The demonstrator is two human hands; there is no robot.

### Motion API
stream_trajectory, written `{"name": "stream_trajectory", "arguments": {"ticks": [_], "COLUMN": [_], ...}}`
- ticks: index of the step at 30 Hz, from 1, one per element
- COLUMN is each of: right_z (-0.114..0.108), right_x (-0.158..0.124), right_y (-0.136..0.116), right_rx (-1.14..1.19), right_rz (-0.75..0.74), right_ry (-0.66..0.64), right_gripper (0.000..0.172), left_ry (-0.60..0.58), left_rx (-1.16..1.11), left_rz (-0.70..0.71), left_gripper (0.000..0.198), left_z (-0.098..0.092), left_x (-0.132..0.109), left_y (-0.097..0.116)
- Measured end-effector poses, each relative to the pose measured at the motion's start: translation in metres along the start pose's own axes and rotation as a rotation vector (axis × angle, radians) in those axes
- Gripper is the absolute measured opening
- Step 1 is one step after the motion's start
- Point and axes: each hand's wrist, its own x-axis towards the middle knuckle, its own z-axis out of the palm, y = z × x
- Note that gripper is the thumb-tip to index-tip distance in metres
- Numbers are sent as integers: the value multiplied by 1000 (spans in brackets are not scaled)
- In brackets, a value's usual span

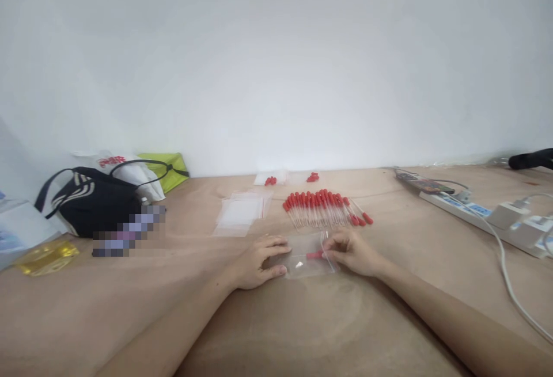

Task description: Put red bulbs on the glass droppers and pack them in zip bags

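Note:
A clear zip bag (296, 270) lies flat on the table between my hands. My left hand (261, 262) rests on its left end, thumb and fingers stretched out and apart, pressing lightly on the plastic. At the bag's right end, by its open mouth, my right hand (349, 250) pinches the red bulb (314, 255) of a dropper. The dropper's thin clear tube points left, inside the bag. Just beyond lies a row of droppers (317, 200) with red rubber bulbs and clear tubes, a few of them turned askew at the right. Left of the row is a stack of flat clear bags (242, 211).
Near the wall lie two filled bags with red bulbs (270, 181) (313, 177) showing. At right are a power strip (470, 210) with chargers, a phone (425, 183) and a white cable (503, 267). At left are a black bag (95, 204) and a yellow packet (47, 257).

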Motion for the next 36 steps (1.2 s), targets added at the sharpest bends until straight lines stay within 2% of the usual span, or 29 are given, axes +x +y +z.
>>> {"name": "stream_trajectory", "arguments": {"ticks": [2,3,6,7,8,11,13,17,19,21,22,24,26,28,30,36], "right_z": [-11,-20,-53,-63,-71,-83,-82,-82,-89,-101,-106,-115,-118,-117,-114,-109], "right_x": [2,5,12,14,16,18,17,13,10,4,0,-8,-16,-20,-21,-17], "right_y": [2,6,24,32,39,57,62,59,54,48,44,35,27,21,18,20], "right_rx": [-51,-91,-344,-444,-529,-658,-665,-656,-632,-561,-513,-418,-357,-341,-358,-367], "right_rz": [38,101,424,516,561,637,658,681,628,446,322,106,-3,-33,-37,-30], "right_ry": [42,118,439,498,502,400,359,381,438,449,408,234,50,-66,-120,-150], "right_gripper": [15,16,19,22,24,25,25,29,26,25,25,25,25,23,22,20], "left_ry": [-7,-7,28,55,82,138,134,88,71,68,70,69,63,62,67,76], "left_rx": [-2,-6,-30,-38,-44,-53,-57,-58,-55,-50,-50,-49,-50,-53,-57,-50], "left_rz": [-2,-3,1,6,12,24,17,8,-1,-12,-12,-14,-21,-28,-27,-21], "left_gripper": [41,40,38,36,34,30,29,30,31,33,34,34,34,33,33,33], "left_z": [0,0,1,1,1,1,0,-2,-3,-2,-2,-2,-1,-1,-2,0], "left_x": [0,0,-1,-1,-2,-4,-5,-4,-3,-3,-3,-4,-5,-5,-5,-5], "left_y": [0,-1,-3,-4,-4,-4,-3,-1,-2,-3,-4,-5,-6,-5,-4,-6]}}
